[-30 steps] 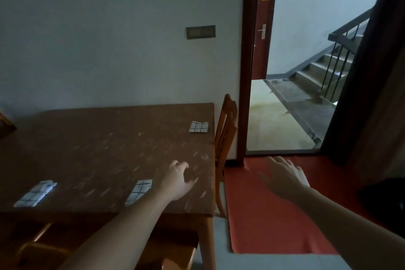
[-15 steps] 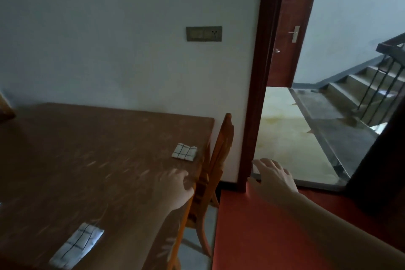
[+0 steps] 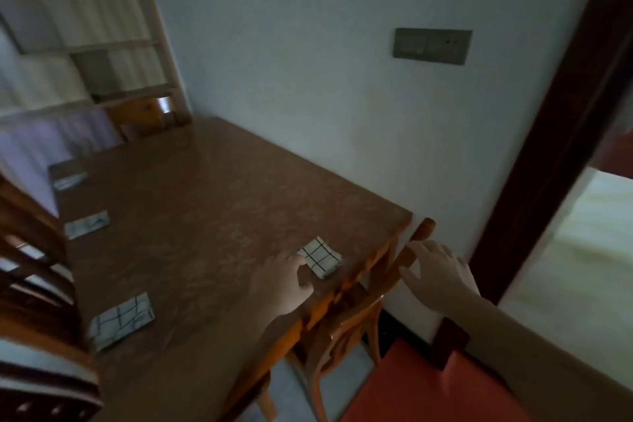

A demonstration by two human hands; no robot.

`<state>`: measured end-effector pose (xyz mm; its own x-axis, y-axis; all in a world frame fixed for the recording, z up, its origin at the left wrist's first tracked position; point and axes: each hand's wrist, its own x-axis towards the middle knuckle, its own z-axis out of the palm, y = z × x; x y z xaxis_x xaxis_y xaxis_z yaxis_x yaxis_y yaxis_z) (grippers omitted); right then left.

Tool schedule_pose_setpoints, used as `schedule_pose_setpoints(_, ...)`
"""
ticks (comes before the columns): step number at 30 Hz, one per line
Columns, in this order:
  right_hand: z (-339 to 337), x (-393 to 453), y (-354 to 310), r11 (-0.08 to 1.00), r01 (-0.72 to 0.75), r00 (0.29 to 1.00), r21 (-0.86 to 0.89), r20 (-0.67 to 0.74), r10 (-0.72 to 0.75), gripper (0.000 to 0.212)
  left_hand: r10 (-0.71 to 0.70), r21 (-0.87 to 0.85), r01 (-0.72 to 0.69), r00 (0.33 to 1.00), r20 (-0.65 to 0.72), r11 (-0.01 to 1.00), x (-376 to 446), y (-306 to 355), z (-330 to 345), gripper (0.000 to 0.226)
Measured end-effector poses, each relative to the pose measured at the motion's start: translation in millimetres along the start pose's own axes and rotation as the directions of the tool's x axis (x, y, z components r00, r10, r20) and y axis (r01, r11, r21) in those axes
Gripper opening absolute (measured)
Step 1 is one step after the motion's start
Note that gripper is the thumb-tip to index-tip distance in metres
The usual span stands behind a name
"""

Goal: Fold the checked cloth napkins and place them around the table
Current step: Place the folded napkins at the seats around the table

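Farthest folded napkin [image 3: 69, 180] blurred, indistinct.

Four folded napkins lie on the table [image 3: 212, 202], one [image 3: 320, 256] nearest the chair [image 3: 416, 240] at its right end.

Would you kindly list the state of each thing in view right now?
Near napkin: folded, flat by the table's end edge.
Front napkin: folded, flat.
Far napkin: folded, blurred.
Chair: pushed under the table.
Left hand: empty, beside the near napkin.
Right hand: open, at the chair.
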<state>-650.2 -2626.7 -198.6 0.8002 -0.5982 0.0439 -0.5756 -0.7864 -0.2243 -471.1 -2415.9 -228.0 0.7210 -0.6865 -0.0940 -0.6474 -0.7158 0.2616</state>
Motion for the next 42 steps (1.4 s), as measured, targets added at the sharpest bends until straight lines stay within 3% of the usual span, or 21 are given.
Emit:
schedule_pose_setpoints(4, 12.0, 63.9, 6.8, 0.994, 0.112, 0.992, -0.012, 0.056, -0.111, 0.057, -0.131, -0.045, 0.131, 0.991, -0.005, 0.99, 31.0, 10.1, 8.4, 0.054)
schedule_pose_setpoints(8, 36.2, 120.8, 12.1, 0.98, 0.189, 0.977, -0.054, 0.105, -0.183, 0.057, -0.15, -0.146, 0.153, 0.988, 0.027, 0.977, 63.2, 32.1, 11.0, 0.075)
schedule_pose_setpoints(10, 47.3, 145.7, 18.0, 0.969, 0.238, 0.963, -0.062, 0.145, -0.228, 0.056, -0.231, -0.189, 0.222, 0.973, -0.023, 0.956, 73.7, 39.4, 26.6, 0.07)
schedule_pose_setpoints(13, 64.7, 179.1, 23.3, 0.949, 0.316, 0.928, -0.021, 0.216, -0.304, 0.051, -0.428, -0.233, 0.392, 0.895, -0.129, 0.89, 90.5, 28.4, 65.8, 0.059)
schedule_pose_setpoints(15, 78.1, 202.7, 21.3, 0.929, 0.37, 0.899, -0.01, 0.254, -0.356, 0.046, -0.48, -0.225, 0.453, 0.874, -0.081, 0.863, 119.0, 3.5, 113.2, 0.05)
schedule_pose_setpoints(18, 105.0, 237.3, 14.9, 0.898, 0.44, 0.846, 0.008, 0.332, -0.417, 0.052, -0.577, -0.326, 0.555, 0.816, 0.037, 0.765, 159.7, -45.7, 186.8, 0.055)
schedule_pose_setpoints(22, 150.9, 267.6, 10.4, 0.851, 0.511, 0.743, 0.117, 0.437, -0.506, 0.056, -0.674, -0.471, 0.64, 0.729, 0.122, 0.607, 139.0, 23.4, 136.2, 0.04)
schedule_pose_setpoints(26, 191.6, 275.4, 15.3, 0.845, 0.468, 0.697, 0.259, 0.479, -0.533, 0.036, -0.785, -0.579, 0.703, 0.597, 0.164, 0.413, 151.9, 37.8, 153.6, 0.032)
schedule_pose_setpoints(28, 203.1, 277.3, 14.3, 0.847, 0.443, 0.681, 0.293, 0.505, -0.531, 0.027, -0.812, -0.596, 0.711, 0.561, 0.16, 0.374, 156.9, 41.5, 163.1, 0.026)
schedule_pose_setpoints(31, 216.3, 281.2, 6.9, 0.858, 0.394, 0.671, 0.33, 0.534, -0.514, 0.029, -0.844, -0.63, 0.708, 0.515, 0.15, 0.32, 161.0, 40.7, 171.6, 0.022)
schedule_pose_setpoints(36, 225.6, 284.8, -6.0, 0.852, 0.327, 0.701, 0.409, 0.5, -0.509, 0.039, -0.84, -0.668, 0.682, 0.519, 0.157, 0.296, 164.9, 35.3, 174.9, 0.021)
schedule_pose_setpoints(42, 231.9, 286.2, -1.8, 0.829, 0.335, 0.725, 0.447, 0.439, -0.53, 0.025, -0.794, -0.624, 0.684, 0.586, 0.161, 0.378, 168.0, 36.0, 172.7, 0.021)
